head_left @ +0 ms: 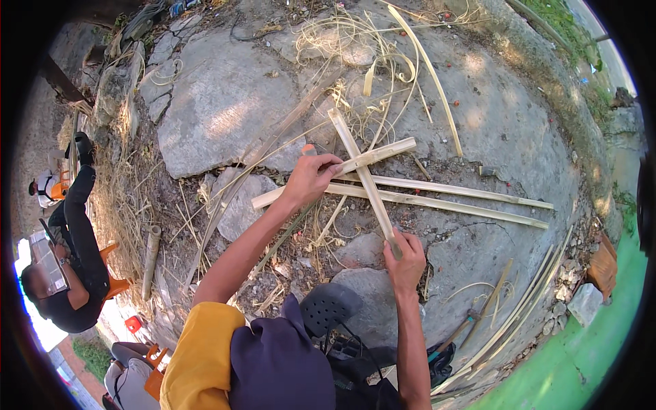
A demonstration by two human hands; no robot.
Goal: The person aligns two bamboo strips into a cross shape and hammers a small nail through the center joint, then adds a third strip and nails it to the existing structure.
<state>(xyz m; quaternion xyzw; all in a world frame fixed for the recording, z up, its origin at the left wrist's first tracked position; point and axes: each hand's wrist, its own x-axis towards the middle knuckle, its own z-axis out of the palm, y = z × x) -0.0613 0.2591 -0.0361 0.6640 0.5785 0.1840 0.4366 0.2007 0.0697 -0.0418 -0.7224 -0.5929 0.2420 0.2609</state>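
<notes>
Two split bamboo strips cross each other above the concrete. My left hand point(311, 180) is closed around one bamboo strip point(393, 151), which slants up to the right. In my right hand point(405, 260), fingers pinch the lower end of the other bamboo strip point(374, 198), which runs up and left over the first. Beneath the crossing, two longer bamboo strips point(478, 193) lie side by side, pointing right. A small orange piece point(309, 149) shows at the knuckles of my left hand; I cannot tell what it is.
Curled bamboo shavings point(338, 44) and a long curved strip point(434, 78) lie on the cracked slab. A bamboo tube point(151, 260) rests at left. Thin strips point(509, 324) and a bluish-handled tool point(451, 336) lie lower right. A seated person point(75, 273) is at far left.
</notes>
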